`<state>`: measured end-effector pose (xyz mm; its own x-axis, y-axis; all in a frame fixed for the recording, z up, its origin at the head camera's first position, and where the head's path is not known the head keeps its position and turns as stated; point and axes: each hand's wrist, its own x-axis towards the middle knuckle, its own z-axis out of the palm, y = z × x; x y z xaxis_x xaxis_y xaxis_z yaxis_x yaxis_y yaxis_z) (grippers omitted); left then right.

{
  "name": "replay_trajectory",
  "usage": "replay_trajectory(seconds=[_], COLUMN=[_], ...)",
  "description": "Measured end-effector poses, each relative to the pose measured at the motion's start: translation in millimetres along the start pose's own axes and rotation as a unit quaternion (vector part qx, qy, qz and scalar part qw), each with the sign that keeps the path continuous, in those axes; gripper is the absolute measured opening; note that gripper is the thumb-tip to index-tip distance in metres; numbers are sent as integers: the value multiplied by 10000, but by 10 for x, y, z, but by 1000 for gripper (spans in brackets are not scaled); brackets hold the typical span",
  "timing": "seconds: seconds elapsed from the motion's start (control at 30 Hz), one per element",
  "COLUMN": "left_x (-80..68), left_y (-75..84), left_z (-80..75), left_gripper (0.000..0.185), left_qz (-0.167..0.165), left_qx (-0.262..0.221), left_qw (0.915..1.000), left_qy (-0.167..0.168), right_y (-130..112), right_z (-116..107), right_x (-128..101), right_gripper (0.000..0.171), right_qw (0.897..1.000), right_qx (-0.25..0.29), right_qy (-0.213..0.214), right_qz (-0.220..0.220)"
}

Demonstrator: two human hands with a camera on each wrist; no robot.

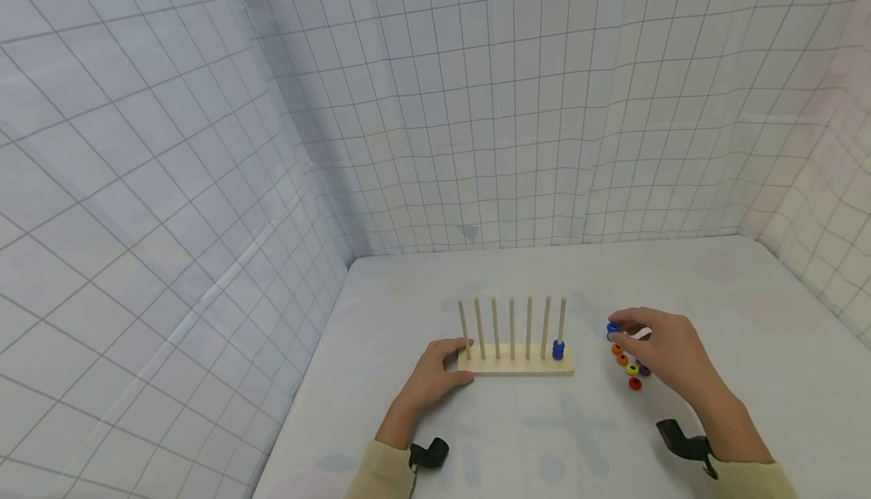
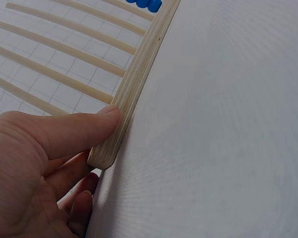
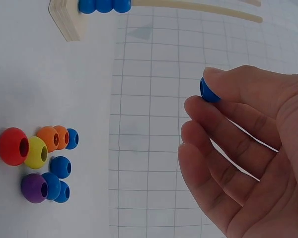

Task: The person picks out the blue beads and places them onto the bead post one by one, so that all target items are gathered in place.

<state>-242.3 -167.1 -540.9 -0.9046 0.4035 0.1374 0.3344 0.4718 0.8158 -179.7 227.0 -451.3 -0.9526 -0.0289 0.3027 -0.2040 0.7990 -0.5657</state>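
A wooden peg rack (image 1: 513, 365) with several upright pegs stands on the table. My left hand (image 1: 432, 370) grips its left end, the thumb (image 2: 97, 126) along the front edge of the base. Three blue beads (image 3: 104, 5) are stacked on the rightmost peg. To the right of the rack, my right hand (image 1: 670, 354) pinches a single blue bead (image 3: 210, 91) between thumb and index finger, raised over the loose beads. The held bead's hole faces away from the palm in the right wrist view.
Loose beads lie under and beside the right hand: a red bead (image 3: 12, 146), a yellow bead (image 3: 34, 151), orange beads (image 3: 46, 139), a purple bead (image 3: 32, 188) and several blue beads (image 3: 60, 167). Grid-patterned sheeting (image 1: 476, 106) walls the white table (image 1: 503, 438) at the back and sides.
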Motion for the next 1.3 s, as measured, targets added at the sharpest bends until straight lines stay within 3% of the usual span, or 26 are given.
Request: replay_trajectory(seconds=[1.3], left_x=[7], left_y=[-22], left_z=[6], left_gripper=[55], left_qz=[42], left_qx=[-20], left_qw=[10000], left_qy=[26], right_y=[-277], right_z=[-60], right_x=[150], right_gripper=[30], right_qw=[9995], right_qx=[11], right_qy=[260], right_qz=[-185])
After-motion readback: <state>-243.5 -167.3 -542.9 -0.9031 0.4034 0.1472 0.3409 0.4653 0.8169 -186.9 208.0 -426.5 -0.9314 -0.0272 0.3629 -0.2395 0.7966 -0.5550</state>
